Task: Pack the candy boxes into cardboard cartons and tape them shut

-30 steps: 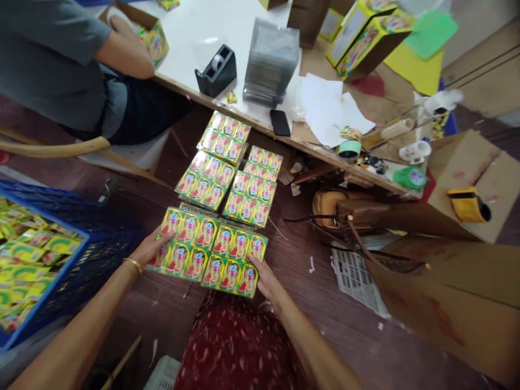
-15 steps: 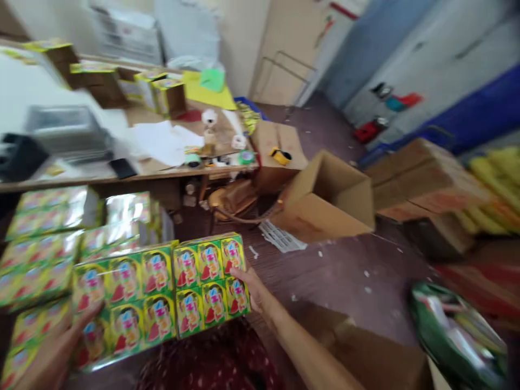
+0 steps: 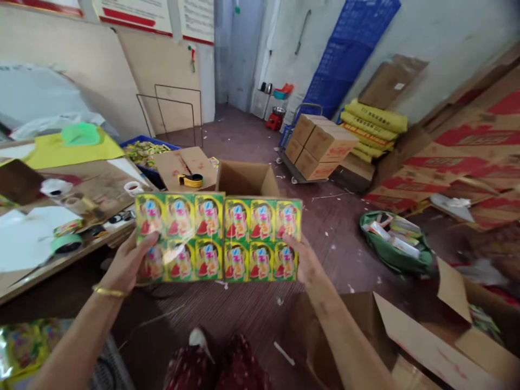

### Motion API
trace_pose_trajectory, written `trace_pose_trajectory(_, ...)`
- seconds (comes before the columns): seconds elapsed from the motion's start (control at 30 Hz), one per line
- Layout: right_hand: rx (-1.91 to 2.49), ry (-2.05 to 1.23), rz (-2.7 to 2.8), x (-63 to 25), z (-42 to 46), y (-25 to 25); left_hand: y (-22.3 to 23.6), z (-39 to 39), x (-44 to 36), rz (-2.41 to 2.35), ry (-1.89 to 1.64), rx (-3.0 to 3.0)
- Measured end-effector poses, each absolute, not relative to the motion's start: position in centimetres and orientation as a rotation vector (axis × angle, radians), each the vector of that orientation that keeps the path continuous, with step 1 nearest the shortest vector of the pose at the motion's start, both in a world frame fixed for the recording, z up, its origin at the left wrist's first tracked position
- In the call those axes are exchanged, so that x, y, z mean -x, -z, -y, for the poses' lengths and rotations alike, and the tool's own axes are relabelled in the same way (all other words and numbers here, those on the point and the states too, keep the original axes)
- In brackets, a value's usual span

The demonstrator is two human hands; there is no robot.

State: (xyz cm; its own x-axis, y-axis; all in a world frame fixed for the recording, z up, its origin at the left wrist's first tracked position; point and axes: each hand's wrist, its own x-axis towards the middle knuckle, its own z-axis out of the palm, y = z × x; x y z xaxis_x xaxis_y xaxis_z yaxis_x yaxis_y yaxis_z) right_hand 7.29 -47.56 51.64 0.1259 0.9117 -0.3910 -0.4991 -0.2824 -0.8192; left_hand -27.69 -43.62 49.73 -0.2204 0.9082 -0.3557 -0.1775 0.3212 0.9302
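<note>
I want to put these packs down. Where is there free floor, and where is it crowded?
Bare floor lies below the packs, between the table and the open carton. More lies between the brown box and the green bag. The table is crowded.

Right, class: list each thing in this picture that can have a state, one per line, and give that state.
Two shrink-wrapped packs of yellow-green boxes: lifted, side by side, held at both ends.
Left hand: gripping the left pack.
Right hand: gripping the right pack.
Brown cardboard carton behind the packs: open.
Brown cardboard carton at lower right: flaps open.
Green bag on the floor: open, full.
</note>
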Motion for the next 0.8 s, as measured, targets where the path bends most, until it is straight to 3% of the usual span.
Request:
trace_pose_trajectory(0.2, 1.212, -1.051, 0.603, -14.4, 38.8, -54.5, -49.6, 28.0, 18.9, -0.972, -1.245, -0.876)
trace_pose_trajectory(0.4, 1.294, -1.027, 0.486, -17.3, 31.9, -52.6, -45.9, 16.0, 14.4, -0.877, -0.989, -0.835)
trace_pose_trajectory(0.6, 1.510, -1.057, 0.338, -20.4, 27.5, -48.5, -38.8, 10.1, 10.9, -0.750, -0.723, -0.685)
trace_pose_trajectory(0.8, 1.534, -1.028, 0.328, -23.7, 22.0, -46.1, -32.7, 6.4, 7.4, -0.752, -0.722, -0.508)
